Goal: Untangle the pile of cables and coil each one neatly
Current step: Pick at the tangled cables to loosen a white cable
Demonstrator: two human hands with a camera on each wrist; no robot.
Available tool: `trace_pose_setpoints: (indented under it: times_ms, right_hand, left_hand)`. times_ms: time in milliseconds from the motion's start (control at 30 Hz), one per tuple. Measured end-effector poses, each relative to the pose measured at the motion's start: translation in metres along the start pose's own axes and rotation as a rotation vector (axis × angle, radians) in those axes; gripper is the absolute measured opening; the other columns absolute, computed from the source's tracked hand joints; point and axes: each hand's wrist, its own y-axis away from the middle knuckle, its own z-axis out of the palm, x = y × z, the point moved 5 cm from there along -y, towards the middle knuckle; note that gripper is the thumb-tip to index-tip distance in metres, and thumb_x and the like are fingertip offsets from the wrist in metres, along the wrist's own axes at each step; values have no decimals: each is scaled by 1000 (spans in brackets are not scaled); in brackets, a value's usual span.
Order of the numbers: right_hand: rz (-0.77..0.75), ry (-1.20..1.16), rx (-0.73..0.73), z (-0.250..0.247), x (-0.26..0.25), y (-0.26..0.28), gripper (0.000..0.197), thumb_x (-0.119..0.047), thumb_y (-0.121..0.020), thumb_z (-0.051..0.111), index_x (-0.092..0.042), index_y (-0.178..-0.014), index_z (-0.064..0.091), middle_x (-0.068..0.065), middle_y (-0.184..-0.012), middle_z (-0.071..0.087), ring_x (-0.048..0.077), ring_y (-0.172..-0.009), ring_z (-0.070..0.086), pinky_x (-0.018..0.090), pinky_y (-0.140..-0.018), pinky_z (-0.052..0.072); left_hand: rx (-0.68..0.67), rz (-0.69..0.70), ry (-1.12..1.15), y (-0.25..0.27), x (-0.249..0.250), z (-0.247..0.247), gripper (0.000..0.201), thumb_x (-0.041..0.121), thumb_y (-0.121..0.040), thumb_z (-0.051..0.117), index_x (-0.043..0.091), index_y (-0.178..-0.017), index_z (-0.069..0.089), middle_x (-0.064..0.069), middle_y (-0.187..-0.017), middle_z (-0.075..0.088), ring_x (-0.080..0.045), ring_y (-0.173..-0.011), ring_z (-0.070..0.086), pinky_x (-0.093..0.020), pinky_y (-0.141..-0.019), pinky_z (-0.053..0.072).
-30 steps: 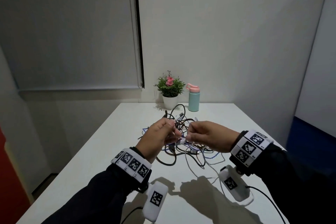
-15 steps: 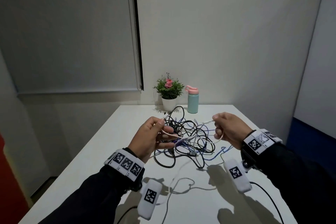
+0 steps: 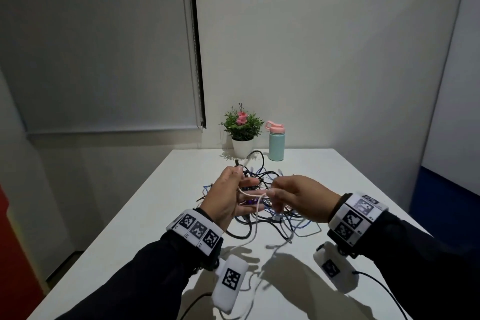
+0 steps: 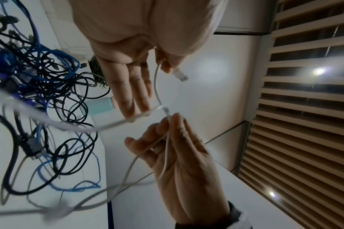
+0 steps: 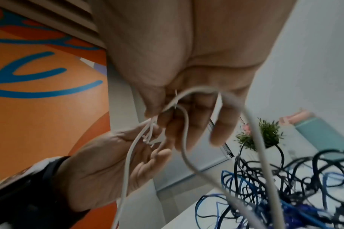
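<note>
Both grips pinch our thin, limp white cable: left hand with fingers splayed, right hand feeding; hold near the plug.

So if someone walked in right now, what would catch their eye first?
Probably the two hands raised mid-table: the left hand and right hand share a white cable, the left with fingers spread and the cable under its thumb, the right pinching it. Just behind them lies a tangle of black and blue cables on the white table. At the far edge stand a small potted plant and a mint bottle with a pink lid.
</note>
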Motion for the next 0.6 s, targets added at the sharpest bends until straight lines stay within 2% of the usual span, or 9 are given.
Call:
trace_pose_setpoints:
  times_ms: [67, 133, 200, 233, 300, 400, 500, 533, 600]
  right_hand:
    - [42, -167, 116, 1, 5, -1, 28, -28, -100, 54, -12, -78, 59, -2, -61, 64, 9, -52, 60, 23, -54, 49]
    - [70, -204, 206, -1, 12, -2, 27, -31, -98, 56, -13, -78, 61, 2, -61, 61, 12, -51, 54, 26, -53, 47]
    - [79, -98, 261, -6, 23, -3, 25, -34, -97, 58, -18, -79, 66, 4, -71, 66, 12, -61, 54, 28, -63, 44]
    - [91, -64, 292, -9, 30, -3, 25, -34, -97, 58, -20, -78, 67, 1, -72, 67, 12, -66, 56, 27, -65, 43]
    - [143, -76, 410, -24, 48, 1, 28, -34, -97, 58, -19, -74, 66, -5, -70, 66, 9, -66, 57, 20, -63, 41]
    - [291, -136, 639, -54, 91, 13, 34, -35, -97, 56, -20, -68, 63, -13, -58, 59, 5, -57, 51, 26, -62, 39]
    - [417, -127, 628, -75, 130, 24, 35, -35, -98, 55, -20, -68, 66, -15, -54, 59, 13, -63, 54, 32, -72, 44]
    - [467, -55, 548, -77, 140, 25, 32, -33, -98, 54, -21, -72, 68, -13, -66, 66, 19, -71, 58, 32, -75, 45]
    - [610, 166, 325, -71, 152, 25, 22, -28, -98, 54, -15, -97, 71, 9, -106, 71, 30, -99, 62, 35, -88, 46]
  left_hand:
    - [-78, -138, -35, 2, -15, 6, 48, 54, -103, 39, 10, -118, 48, -22, -108, 64, -33, -80, 72, -45, -63, 61]
    - [-185, -248, -137, 5, -29, 9, 57, 61, -98, 47, 10, -124, 50, -12, -86, 67, -19, -56, 60, -27, -49, 47]
    - [-238, -206, -307, 4, -31, 4, 39, 47, -97, 58, 11, -112, 63, 3, -61, 52, -10, -45, 36, -22, -45, 26]
    - [-230, -169, -362, 1, -29, -2, 26, 38, -97, 61, 14, -99, 70, 6, -55, 43, -10, -44, 29, -23, -45, 21]
    - [-126, -128, -416, -4, -19, -19, 25, 26, -98, 58, 18, -81, 74, 7, -49, 34, -11, -43, 22, -23, -45, 16]
    - [87, -116, -376, -11, -7, -47, 25, 20, -102, 47, 13, -88, 67, 7, -51, 36, -10, -43, 24, -21, -44, 20]
    - [149, -90, -198, -13, -6, -60, 26, 15, -107, 37, 11, -94, 58, 5, -58, 43, -8, -45, 38, -19, -46, 32]
    - [144, -79, -145, -11, -6, -59, 25, 15, -108, 36, 10, -96, 57, 3, -62, 48, -10, -49, 48, -21, -50, 41]
    - [108, -61, -34, -7, -7, -50, 23, 15, -108, 37, 8, -99, 57, -4, -72, 59, -19, -66, 67, -31, -68, 56]
